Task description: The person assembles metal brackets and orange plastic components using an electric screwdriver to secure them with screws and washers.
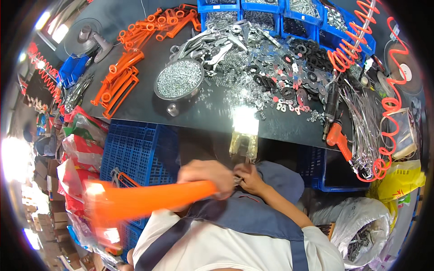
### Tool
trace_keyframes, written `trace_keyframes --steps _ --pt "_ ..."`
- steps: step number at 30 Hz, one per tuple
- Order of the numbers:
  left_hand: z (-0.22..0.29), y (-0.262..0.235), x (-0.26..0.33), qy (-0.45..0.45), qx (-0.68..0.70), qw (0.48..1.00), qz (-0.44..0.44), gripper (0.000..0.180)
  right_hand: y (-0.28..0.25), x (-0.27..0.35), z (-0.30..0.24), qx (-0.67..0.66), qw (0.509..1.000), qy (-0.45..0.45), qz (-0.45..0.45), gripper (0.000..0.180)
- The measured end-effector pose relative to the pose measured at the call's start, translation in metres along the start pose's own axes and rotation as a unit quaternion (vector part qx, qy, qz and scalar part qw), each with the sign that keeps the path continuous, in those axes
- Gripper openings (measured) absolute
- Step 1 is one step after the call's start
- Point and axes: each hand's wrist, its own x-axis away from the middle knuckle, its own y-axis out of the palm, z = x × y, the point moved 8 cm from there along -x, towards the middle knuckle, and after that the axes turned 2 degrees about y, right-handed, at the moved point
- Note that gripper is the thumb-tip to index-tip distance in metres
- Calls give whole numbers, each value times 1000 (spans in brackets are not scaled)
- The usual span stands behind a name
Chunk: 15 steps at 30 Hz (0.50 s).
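My left hand [205,177] is closed around the narrow end of a long orange caulking gun frame [153,201], which stretches out to the left and is smeared by motion at its far end. My right hand [251,179] is closed, with its fingers at a small metal piece [237,180] beside the frame's end. What exactly the right fingers grip is partly hidden. Just beyond both hands, a shiny metal fixture [244,140] sticks out from the table's front edge under a bright glare.
More orange frames [124,77] lie at the table's left. A bowl of small metal parts [178,79] stands near heaped levers [221,45], springs and discs. To the right are an orange-handled power driver [338,139], metal rods [364,122] and coiled red hoses [391,106]. Blue crates [133,153] stand below.
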Motion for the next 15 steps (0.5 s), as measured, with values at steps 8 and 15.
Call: trace_keyframes --steps 8,15 --pt "106 -136 44 266 262 871 319 59 -102 -44 -86 -380 923 -40 -33 24" --pt "29 -90 11 149 170 940 255 71 -103 -77 -84 -488 861 141 -22 35"
